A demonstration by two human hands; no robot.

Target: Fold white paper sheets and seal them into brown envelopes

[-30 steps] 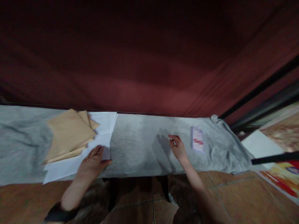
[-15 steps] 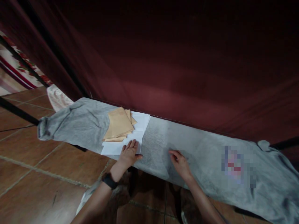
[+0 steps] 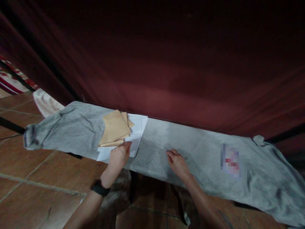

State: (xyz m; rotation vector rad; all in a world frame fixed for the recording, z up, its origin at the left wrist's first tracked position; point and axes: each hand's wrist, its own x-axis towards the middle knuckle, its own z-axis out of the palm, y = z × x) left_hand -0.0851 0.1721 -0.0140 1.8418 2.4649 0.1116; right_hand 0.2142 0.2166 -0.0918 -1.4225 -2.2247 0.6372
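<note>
Several tan paper envelopes [image 3: 116, 126] lie in a loose, fanned pile on top of white paper sheets [image 3: 136, 140], left of centre on the grey cloth. My left hand [image 3: 121, 154] is over the lower part of the sheets, just below the pile, its fingers curled together; what they hold, if anything, is hidden. A black band is round the left wrist. To the right, my right hand [image 3: 176, 161] rests low over the bare grey cloth [image 3: 154, 143], fingers bent and pressed together, with nothing visible in them.
A pixelated patch [image 3: 231, 161] lies on the cloth at the right. Behind the cloth hangs a dark red curtain [image 3: 152, 98]. Dark bars [image 3: 11, 125] stand at the left, with a striped white cloth [image 3: 47, 103] near them. Brown floor tiles [image 3: 28, 171] show below.
My left hand has gone from lying flat with spread fingers on the white sheets to curled fingers near the envelopes' lower edge. The right hand's fingers have closed more. The view has shifted slightly.
</note>
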